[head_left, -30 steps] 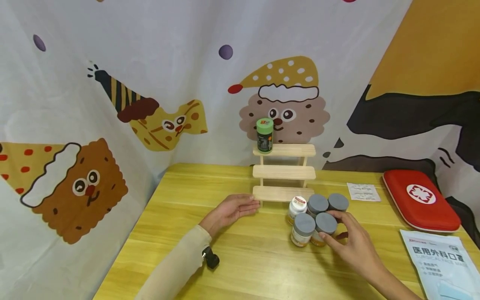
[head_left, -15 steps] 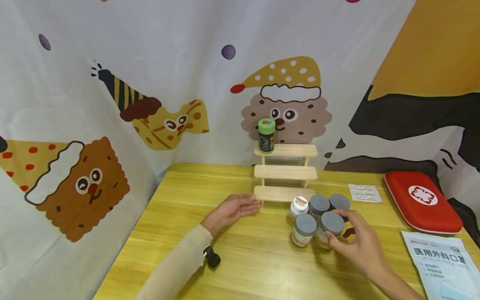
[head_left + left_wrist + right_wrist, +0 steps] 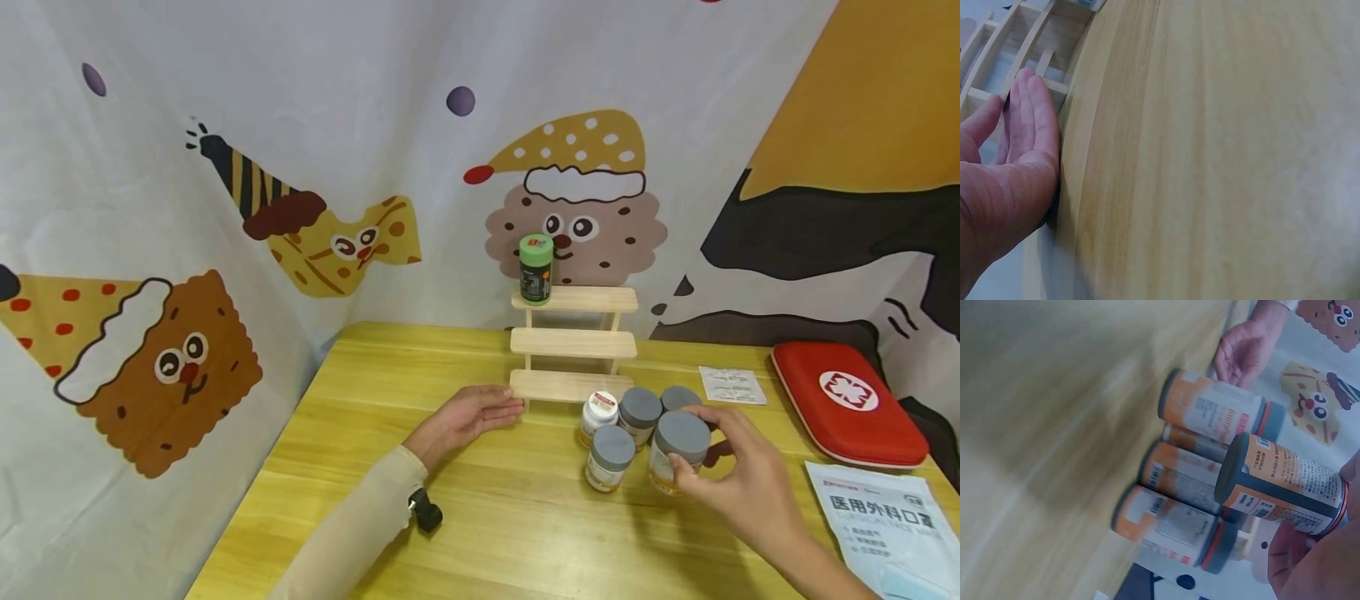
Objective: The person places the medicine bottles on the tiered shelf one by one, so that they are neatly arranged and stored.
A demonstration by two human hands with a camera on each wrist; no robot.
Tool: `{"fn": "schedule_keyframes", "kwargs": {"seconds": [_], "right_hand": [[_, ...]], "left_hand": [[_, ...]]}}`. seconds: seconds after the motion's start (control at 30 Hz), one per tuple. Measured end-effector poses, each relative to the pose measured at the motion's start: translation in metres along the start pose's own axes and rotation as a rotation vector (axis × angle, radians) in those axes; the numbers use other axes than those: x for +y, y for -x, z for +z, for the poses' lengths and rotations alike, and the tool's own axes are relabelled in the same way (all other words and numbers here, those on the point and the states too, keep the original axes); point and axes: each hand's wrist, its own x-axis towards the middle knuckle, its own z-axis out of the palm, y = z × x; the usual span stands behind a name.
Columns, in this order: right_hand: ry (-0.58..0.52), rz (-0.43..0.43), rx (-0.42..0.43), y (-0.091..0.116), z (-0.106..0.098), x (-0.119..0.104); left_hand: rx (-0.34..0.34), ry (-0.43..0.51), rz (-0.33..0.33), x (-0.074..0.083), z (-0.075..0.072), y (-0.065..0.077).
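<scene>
My right hand (image 3: 750, 479) pinches a grey-lidded jar (image 3: 679, 442) by its lid, thumb in front and fingers behind. In the right wrist view this jar (image 3: 1285, 487), with its orange and white label, hangs above the table beside the others. Left of it stand another grey-lidded jar (image 3: 611, 458) and a smaller white-capped bottle (image 3: 600, 417). Two more grey-lidded jars (image 3: 640, 408) stand behind. My left hand (image 3: 468, 417) lies with straight fingers, tips at the left end of the lowest step of a small wooden three-step rack (image 3: 573, 342); the left wrist view shows them at the rack (image 3: 1057, 87).
A green-capped dark bottle (image 3: 536, 271) stands at the left of the rack's top step. To the right lie a white blister sheet (image 3: 732, 386), a red first-aid case (image 3: 847, 404) and a face-mask packet (image 3: 877, 525). A patterned curtain (image 3: 375, 83) hangs behind the table.
My right hand has lifted the front right grey-lidded jar up and to the right, apart from the group. The left hand stays at the rack.
</scene>
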Motion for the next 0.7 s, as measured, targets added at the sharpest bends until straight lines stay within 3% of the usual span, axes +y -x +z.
{"fn": "schedule_keyframes", "kwargs": {"seconds": [0.3, 0.7], "right_hand": [[0.009, -0.043, 0.016, -0.017, -0.013, -0.01], [-0.021, -0.094, 0.07, -0.043, -0.015, -0.019]], "left_hand": [[0.01, -0.004, 0.003, 0.0, 0.0, 0.0], [0.004, 0.001, 0.006, -0.001, 0.0, 0.0]]}}
